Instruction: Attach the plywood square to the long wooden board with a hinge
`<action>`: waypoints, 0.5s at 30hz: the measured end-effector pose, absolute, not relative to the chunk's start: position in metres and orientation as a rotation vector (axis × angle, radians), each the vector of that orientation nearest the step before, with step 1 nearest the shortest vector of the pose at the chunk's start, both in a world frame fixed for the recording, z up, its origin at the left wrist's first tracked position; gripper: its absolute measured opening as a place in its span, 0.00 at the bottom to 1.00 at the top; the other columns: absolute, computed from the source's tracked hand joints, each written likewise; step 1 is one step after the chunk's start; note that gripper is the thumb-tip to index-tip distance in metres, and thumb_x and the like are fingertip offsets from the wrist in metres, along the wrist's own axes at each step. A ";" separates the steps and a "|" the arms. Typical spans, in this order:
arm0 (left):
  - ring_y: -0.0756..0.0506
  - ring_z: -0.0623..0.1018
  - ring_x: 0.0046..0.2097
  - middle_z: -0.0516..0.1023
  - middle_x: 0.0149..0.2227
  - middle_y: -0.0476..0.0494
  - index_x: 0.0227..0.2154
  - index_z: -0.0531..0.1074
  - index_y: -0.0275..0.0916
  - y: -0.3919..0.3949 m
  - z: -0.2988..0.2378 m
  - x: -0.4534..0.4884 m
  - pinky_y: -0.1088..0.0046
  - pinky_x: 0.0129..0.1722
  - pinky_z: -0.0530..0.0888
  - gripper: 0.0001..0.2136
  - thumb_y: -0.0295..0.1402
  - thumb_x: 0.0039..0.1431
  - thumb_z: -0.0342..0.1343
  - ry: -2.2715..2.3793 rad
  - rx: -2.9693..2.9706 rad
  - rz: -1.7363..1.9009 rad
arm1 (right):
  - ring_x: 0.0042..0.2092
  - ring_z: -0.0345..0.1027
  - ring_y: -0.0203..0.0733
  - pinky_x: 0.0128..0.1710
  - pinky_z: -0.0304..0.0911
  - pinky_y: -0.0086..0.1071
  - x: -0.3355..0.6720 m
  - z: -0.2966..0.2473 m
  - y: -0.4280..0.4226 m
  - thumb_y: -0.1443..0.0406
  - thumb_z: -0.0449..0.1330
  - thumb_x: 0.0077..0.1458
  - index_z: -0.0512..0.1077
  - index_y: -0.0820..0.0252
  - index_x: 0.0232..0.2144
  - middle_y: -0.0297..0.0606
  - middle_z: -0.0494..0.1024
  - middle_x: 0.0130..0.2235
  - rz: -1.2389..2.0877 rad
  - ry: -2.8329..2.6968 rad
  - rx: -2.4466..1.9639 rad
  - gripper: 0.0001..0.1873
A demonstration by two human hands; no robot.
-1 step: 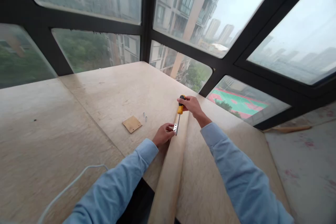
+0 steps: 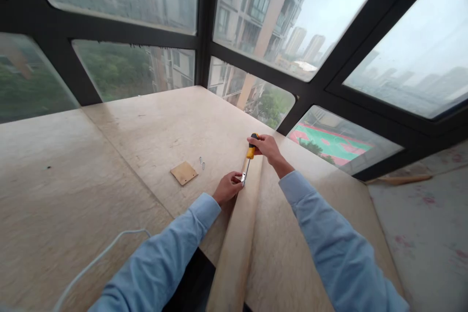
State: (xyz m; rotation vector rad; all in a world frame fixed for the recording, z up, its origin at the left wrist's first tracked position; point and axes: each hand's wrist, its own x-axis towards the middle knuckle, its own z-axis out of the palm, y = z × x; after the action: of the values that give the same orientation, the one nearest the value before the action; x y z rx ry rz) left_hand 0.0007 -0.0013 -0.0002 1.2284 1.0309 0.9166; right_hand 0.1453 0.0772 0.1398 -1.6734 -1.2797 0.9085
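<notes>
My right hand is closed round the yellow and black handle of a screwdriver. Its shaft slants down to a small shiny metal fitting, and the tip is at or beside that fitting; exact contact is too small to tell. Between the fingertips of my left hand the fitting is pinched, at the left edge of a long pale wooden board. The board runs from the bottom of the view away toward the window.
A square tan piece with small holes lies on the stone-patterned surface, left of my hands. Two small metal pieces, perhaps screws, lie beside it. A white cable curves at lower left. Dark window frames border the surface.
The metal fitting has turned slightly in my left fingers and shows less of its face. The screwdriver tip has shifted slightly left and up.
</notes>
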 end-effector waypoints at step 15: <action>0.46 0.77 0.34 0.77 0.32 0.45 0.37 0.72 0.38 -0.013 -0.003 0.009 0.70 0.36 0.72 0.09 0.27 0.51 0.57 1.061 1.365 1.091 | 0.33 0.79 0.44 0.20 0.70 0.26 0.071 0.083 0.089 0.62 0.69 0.47 0.69 0.66 0.44 0.52 0.79 0.44 0.902 -1.312 -2.020 0.23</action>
State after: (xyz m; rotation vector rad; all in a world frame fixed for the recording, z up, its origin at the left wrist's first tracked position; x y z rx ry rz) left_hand 0.0090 -0.0128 -0.0031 1.3650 1.0606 1.0905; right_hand 0.0711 0.0888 0.0831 -2.0200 -1.3119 0.9019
